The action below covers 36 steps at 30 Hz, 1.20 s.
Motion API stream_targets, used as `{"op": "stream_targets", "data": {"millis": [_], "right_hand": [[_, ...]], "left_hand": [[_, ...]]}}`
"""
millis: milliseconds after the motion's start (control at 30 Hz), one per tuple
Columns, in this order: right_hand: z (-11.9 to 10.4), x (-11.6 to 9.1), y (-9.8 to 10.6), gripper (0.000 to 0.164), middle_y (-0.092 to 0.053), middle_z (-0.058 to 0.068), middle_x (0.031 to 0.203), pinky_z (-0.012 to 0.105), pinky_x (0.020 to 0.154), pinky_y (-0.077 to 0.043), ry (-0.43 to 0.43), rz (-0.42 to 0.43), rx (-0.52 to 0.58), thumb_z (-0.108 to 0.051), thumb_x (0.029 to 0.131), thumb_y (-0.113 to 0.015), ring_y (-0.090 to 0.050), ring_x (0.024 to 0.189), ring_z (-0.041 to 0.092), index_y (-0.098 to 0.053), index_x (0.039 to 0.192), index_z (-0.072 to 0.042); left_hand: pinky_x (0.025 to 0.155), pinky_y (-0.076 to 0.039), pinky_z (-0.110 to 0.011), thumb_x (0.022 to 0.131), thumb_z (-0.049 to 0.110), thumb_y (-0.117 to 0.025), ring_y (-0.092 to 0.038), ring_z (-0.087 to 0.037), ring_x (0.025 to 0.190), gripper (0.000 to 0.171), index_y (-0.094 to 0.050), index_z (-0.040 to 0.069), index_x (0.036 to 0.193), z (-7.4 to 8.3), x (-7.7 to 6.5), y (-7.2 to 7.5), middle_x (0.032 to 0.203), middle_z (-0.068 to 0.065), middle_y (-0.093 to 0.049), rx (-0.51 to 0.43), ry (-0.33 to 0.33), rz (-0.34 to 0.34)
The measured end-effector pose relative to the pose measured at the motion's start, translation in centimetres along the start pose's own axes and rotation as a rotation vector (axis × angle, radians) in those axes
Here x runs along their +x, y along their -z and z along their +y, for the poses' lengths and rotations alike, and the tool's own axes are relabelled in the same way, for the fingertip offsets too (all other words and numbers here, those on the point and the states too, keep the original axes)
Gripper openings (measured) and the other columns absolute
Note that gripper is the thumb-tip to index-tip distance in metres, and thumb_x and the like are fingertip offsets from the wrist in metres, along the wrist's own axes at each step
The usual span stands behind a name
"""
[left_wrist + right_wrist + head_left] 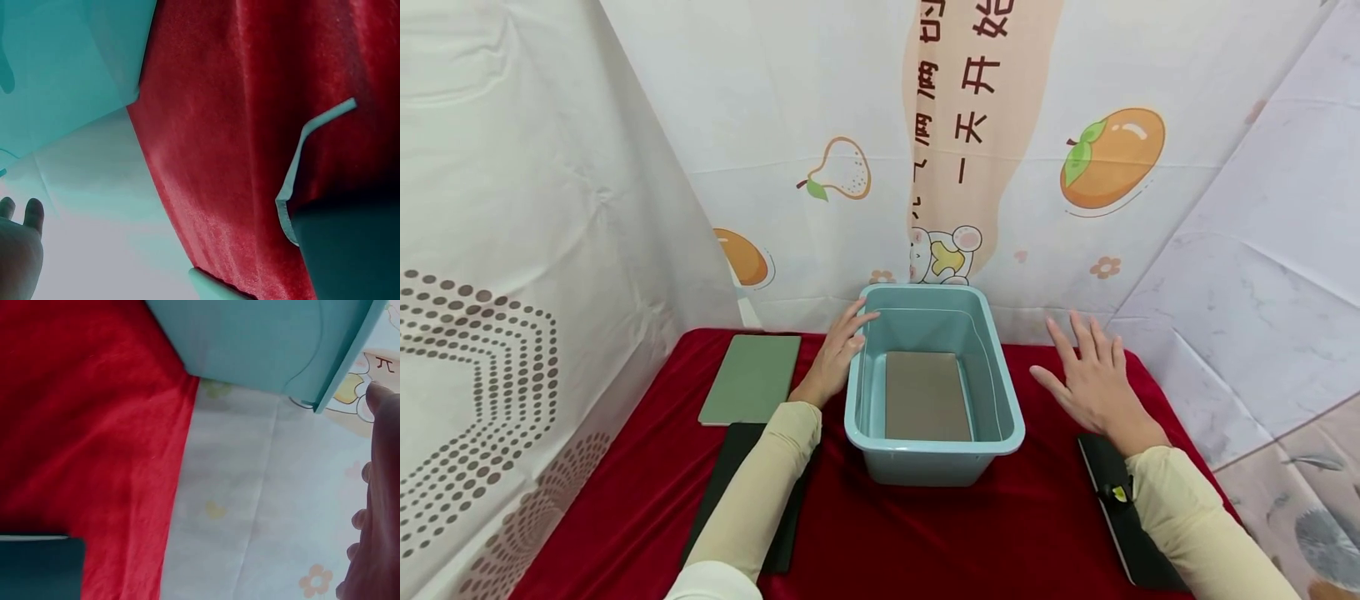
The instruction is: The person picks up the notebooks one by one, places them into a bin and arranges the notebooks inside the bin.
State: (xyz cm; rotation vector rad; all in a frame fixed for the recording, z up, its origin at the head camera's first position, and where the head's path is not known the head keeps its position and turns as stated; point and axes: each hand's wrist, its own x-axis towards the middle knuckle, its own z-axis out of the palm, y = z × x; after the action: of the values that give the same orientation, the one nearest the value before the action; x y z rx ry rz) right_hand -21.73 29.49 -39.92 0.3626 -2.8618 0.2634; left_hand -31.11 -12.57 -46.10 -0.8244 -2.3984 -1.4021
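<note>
A light blue plastic bin [931,446] stands near the back of the table, with a flat grey-brown notebook-like rectangle [925,396] lying on its floor. My left hand [837,354] is at the bin's left rim, its loosely bent fingers overlapping the edge in the head view. To the right of the bin, my right hand [1097,383] hovers with fingers spread and nothing in it. In the right wrist view, that hand [378,506] shows at the right edge, apart from the bin [262,344].
A green notebook [752,379] lies left of the bin. A black notebook [786,533] is partly under my left forearm, and another black notebook [1131,525] under my right wrist. Red cloth [880,542] covers the table; a printed curtain [760,100] hangs behind.
</note>
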Motion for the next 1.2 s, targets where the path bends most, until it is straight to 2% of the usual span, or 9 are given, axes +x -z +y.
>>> {"op": "stream_targets", "data": {"millis": [100, 167, 367, 467, 633, 933, 1033, 1200], "right_hand": [[0.4, -0.9, -0.3, 0.083, -0.009, 0.026, 0.168, 0.080, 0.114, -0.004, 0.007, 0.003, -0.019, -0.058, 0.100, -0.051, -0.008, 0.151, 0.057, -0.016, 0.165, -0.018], [0.5, -1.5, -0.6, 0.084, -0.009, 0.026, 0.168, 0.081, 0.113, -0.004, 0.008, 0.002, -0.032, -0.057, 0.099, -0.052, -0.008, 0.150, 0.059, -0.018, 0.165, -0.018], [1.2, -3.1, -1.3, 0.085, -0.010, 0.028, 0.167, 0.082, 0.111, -0.003, -0.029, -0.018, -0.067, -0.058, 0.098, -0.052, -0.006, 0.148, 0.062, -0.016, 0.165, -0.019], [1.7, -3.8, -1.6, 0.086, -0.009, 0.027, 0.167, 0.082, 0.110, -0.003, -0.038, -0.010, -0.073, -0.058, 0.098, -0.053, -0.006, 0.148, 0.062, -0.018, 0.165, -0.019], [2.4, -5.0, -2.2, 0.087, -0.012, 0.028, 0.166, 0.082, 0.111, -0.004, -0.060, 0.004, -0.081, -0.057, 0.097, -0.056, -0.009, 0.146, 0.061, -0.018, 0.164, -0.017], [3.9, -7.0, -3.2, 0.089, -0.012, 0.030, 0.165, 0.082, 0.111, -0.002, -0.122, -0.021, -0.066, -0.059, 0.098, -0.053, -0.008, 0.146, 0.060, -0.013, 0.165, -0.018], [4.4, -7.6, -3.6, 0.089, -0.010, 0.030, 0.165, 0.082, 0.110, -0.002, -0.150, -0.037, -0.052, -0.061, 0.098, -0.051, -0.005, 0.146, 0.061, -0.010, 0.165, -0.020], [5.4, -9.1, -4.5, 0.090, -0.010, 0.032, 0.164, 0.083, 0.107, -0.004, -0.197, -0.057, -0.052, -0.065, 0.098, -0.049, -0.003, 0.147, 0.061, -0.009, 0.166, -0.021]], "left_hand": [[0.120, -0.023, -0.065, 0.109, 0.027, -0.032, -0.019, -0.023, 0.157, 0.046, -0.049, 0.022, 0.151, 0.2, -0.1, 0.0, 0.171, 0.006, -0.019, -0.002, 0.007, 0.004], [0.120, -0.023, -0.065, 0.108, 0.026, -0.032, -0.019, -0.023, 0.157, 0.046, -0.049, 0.022, 0.151, 0.3, -0.1, 0.0, 0.171, 0.005, -0.020, -0.004, 0.007, 0.007], [0.119, -0.024, -0.065, 0.109, 0.038, -0.030, -0.019, -0.026, 0.157, 0.052, -0.049, 0.014, 0.151, 0.1, -0.2, -0.2, 0.171, 0.002, -0.020, -0.008, -0.008, 0.011], [0.119, -0.024, -0.066, 0.109, 0.034, -0.031, -0.020, -0.027, 0.156, 0.050, -0.049, 0.014, 0.151, 0.0, -0.2, -0.1, 0.171, 0.001, -0.020, -0.014, -0.013, 0.010], [0.119, -0.025, -0.066, 0.106, 0.018, -0.034, -0.020, -0.027, 0.156, 0.047, -0.050, 0.015, 0.150, 0.1, -0.1, 0.0, 0.171, 0.002, -0.020, -0.025, -0.009, 0.011], [0.119, -0.024, -0.065, 0.106, 0.014, -0.034, -0.021, -0.026, 0.156, 0.047, -0.051, 0.019, 0.149, 0.2, -0.1, 0.0, 0.171, 0.001, -0.020, -0.028, -0.003, 0.015], [0.119, -0.024, -0.067, 0.105, 0.015, -0.034, -0.021, -0.028, 0.156, 0.047, -0.051, 0.015, 0.149, 0.2, -0.1, -0.1, 0.171, 0.000, -0.020, -0.033, -0.006, 0.016], [0.120, -0.023, -0.066, 0.107, 0.019, -0.033, -0.019, -0.028, 0.157, 0.047, -0.048, 0.018, 0.151, 0.1, -0.1, 0.0, 0.171, 0.000, -0.019, -0.015, -0.012, 0.002]]}}
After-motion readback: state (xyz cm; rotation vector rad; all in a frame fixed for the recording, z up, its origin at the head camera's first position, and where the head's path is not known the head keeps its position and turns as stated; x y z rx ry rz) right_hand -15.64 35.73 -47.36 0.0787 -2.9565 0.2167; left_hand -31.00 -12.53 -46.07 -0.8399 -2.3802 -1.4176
